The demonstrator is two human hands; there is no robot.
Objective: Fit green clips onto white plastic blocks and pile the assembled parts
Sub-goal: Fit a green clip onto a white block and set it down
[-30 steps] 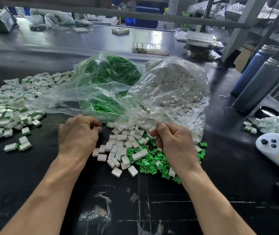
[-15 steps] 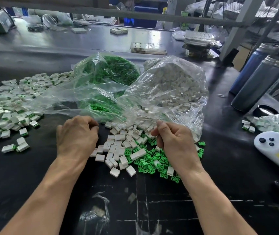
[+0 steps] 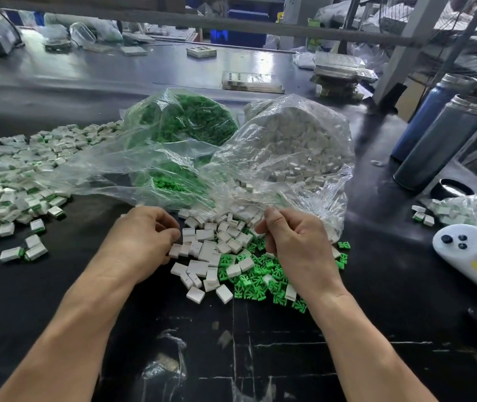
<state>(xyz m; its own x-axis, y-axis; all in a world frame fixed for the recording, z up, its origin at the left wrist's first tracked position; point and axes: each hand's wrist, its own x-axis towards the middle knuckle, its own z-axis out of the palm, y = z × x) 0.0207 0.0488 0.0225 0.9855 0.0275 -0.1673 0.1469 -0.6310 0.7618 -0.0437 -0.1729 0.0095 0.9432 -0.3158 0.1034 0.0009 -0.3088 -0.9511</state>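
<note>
Loose white blocks [image 3: 206,252] lie heaped on the black table in front of me, with loose green clips [image 3: 256,281] spread just right of them. My left hand [image 3: 141,240] hovers at the left edge of the white blocks, its fingers curled downward and its thumb tip next to a block. My right hand [image 3: 298,245] sits over the green clips, with curled fingers bunched at the tips. Whatever either hand holds is hidden by the fingers. Assembled white-and-green parts [image 3: 14,181] form a wide pile at the left.
A clear bag of green clips [image 3: 186,120] and a clear bag of white blocks [image 3: 295,146] stand open behind the loose heap. Two tall metal bottles [image 3: 440,143] stand at the right. A white handheld device [image 3: 469,250] lies near another bag of parts [image 3: 469,210].
Both hands stay over the heap with fingers curled. My left hand has edged slightly toward the white blocks. Nothing else has moved.
</note>
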